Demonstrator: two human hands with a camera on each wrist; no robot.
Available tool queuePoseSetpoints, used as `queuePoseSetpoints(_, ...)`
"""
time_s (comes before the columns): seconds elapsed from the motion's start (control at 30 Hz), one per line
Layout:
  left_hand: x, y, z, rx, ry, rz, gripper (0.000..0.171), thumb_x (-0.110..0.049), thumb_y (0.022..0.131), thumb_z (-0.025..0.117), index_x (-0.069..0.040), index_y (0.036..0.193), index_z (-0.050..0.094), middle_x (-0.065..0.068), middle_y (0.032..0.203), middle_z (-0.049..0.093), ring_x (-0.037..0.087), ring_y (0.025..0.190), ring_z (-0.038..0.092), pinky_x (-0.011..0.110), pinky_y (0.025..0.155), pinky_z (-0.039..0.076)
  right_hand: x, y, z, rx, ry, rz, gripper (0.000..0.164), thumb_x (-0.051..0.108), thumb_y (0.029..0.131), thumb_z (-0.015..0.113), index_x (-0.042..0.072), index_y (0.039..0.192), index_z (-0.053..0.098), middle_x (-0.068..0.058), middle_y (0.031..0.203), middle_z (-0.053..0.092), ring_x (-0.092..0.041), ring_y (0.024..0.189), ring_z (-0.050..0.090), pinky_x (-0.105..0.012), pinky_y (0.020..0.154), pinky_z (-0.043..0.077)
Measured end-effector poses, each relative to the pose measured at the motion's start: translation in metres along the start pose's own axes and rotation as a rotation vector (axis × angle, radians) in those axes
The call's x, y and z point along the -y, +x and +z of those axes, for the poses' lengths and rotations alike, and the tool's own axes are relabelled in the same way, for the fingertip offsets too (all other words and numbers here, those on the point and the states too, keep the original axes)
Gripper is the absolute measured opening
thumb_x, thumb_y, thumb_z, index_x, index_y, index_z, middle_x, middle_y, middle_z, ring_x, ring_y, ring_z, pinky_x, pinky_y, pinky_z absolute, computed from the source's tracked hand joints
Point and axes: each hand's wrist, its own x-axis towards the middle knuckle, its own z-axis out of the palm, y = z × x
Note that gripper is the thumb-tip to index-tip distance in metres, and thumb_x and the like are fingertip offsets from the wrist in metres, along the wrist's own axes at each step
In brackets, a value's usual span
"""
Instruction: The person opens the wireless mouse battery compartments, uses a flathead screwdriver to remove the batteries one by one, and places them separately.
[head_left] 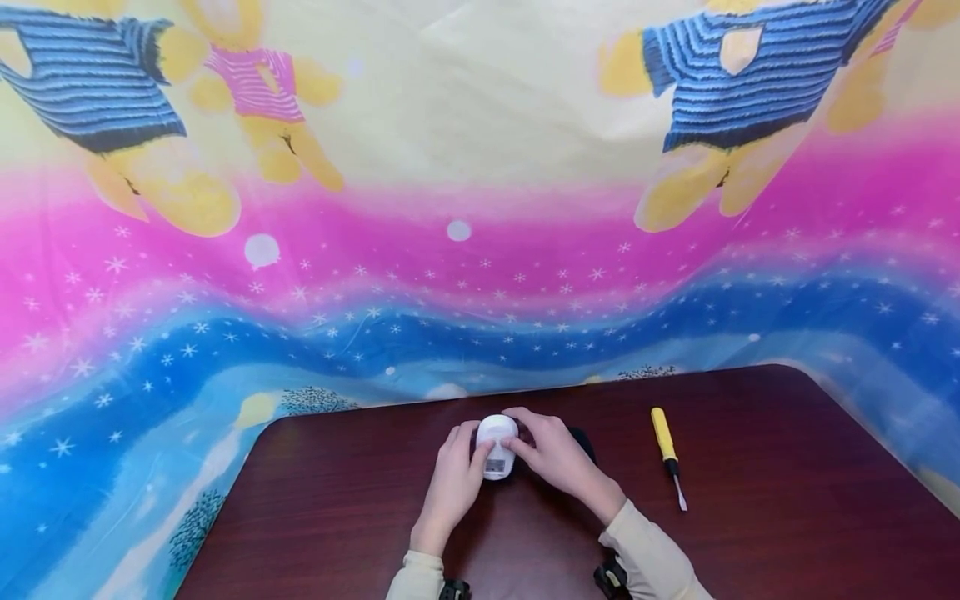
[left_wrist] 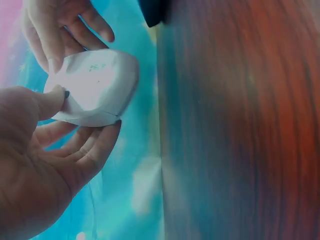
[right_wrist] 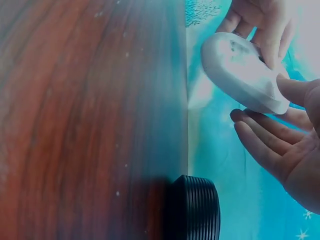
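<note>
A white, oval, mouse-shaped device (head_left: pixel 495 427) is held up between both hands over the table's far half, its flat face with a grey label turned toward me. My left hand (head_left: pixel 453 475) grips its left side, the thumb on the face and the fingers underneath in the left wrist view. From the other side my right hand (head_left: pixel 558 454) pinches it, thumb on the face and index finger at its far end. Small dark print shows on the device (right_wrist: pixel 245 65) in the right wrist view, where the other right fingers stretch out below it.
On the right of the dark wooden table (head_left: pixel 750 467) lies a yellow-and-black screwdriver (head_left: pixel 663 437), its tip toward me. A black ribbed object (right_wrist: pixel 202 210) stands on the table behind my right hand. A printed cloth (head_left: pixel 480 275) hangs along the table's far edge.
</note>
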Motion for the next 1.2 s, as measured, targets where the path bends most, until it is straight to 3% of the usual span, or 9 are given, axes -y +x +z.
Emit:
queuePoseSetpoints(0.27,-0.006,0.002,-0.002,-0.011,-0.257,-0.165,0.022,-0.014,0.102,0.066,0.001,0.118,0.066,0.008,0.098,0.067,0.015,0.081,0.061,0.028,0.070,0.052,0.006,0.000,-0.004,-0.001,0.153,0.078,0.054,0.009,0.092,0.079,0.005,0.141,0.059,-0.008,0.108,0.071,-0.010,0.074,0.066,-0.026,0.066,0.055)
queuePoseSetpoints(0.37,-0.009,0.002,-0.003,0.015,-0.362,-0.230,0.027,-0.016,0.103,0.065,0.000,0.124,0.065,0.010,0.100,0.067,0.015,0.080,0.063,0.029,0.067,0.054,0.006,0.000,-0.005,-0.001,0.192,0.111,0.055,0.010,0.091,0.081,0.006,0.141,0.059,-0.008,0.110,0.071,-0.009,0.076,0.066,-0.027,0.067,0.056)
queuePoseSetpoints(0.47,-0.012,0.002,-0.005,0.040,-0.443,-0.256,0.031,-0.017,0.103,0.064,0.000,0.128,0.063,0.012,0.102,0.066,0.017,0.082,0.066,0.037,0.067,0.058,0.006,0.000,-0.006,0.012,0.240,0.136,0.056,0.011,0.090,0.081,0.007,0.141,0.060,-0.009,0.111,0.070,-0.011,0.078,0.067,-0.028,0.069,0.056)
queuePoseSetpoints(0.63,-0.013,0.004,-0.005,0.048,-0.503,-0.277,0.032,-0.017,0.104,0.062,0.000,0.132,0.061,0.014,0.106,0.065,0.018,0.087,0.067,0.048,0.074,0.060,0.006,0.001,-0.010,0.040,0.320,0.162,0.057,0.015,0.091,0.081,0.005,0.143,0.058,-0.010,0.112,0.068,-0.015,0.082,0.067,-0.030,0.070,0.056)
queuePoseSetpoints(0.9,-0.014,0.007,-0.005,0.055,-0.530,-0.286,0.032,-0.015,0.105,0.061,-0.002,0.134,0.061,0.014,0.111,0.066,0.020,0.090,0.067,0.050,0.079,0.059,0.004,0.001,-0.013,0.083,0.401,0.179,0.055,0.018,0.097,0.075,0.004,0.146,0.054,-0.015,0.120,0.065,-0.020,0.091,0.070,-0.034,0.068,0.059)
queuePoseSetpoints(1.2,-0.017,0.005,-0.006,0.054,-0.515,-0.242,0.037,-0.011,0.099,0.069,0.000,0.133,0.062,0.015,0.107,0.067,0.022,0.087,0.067,0.026,0.073,0.054,0.005,0.000,-0.011,0.045,0.416,0.179,0.043,0.012,0.097,0.073,0.007,0.138,0.060,-0.011,0.104,0.068,-0.016,0.078,0.068,-0.052,0.061,0.059)
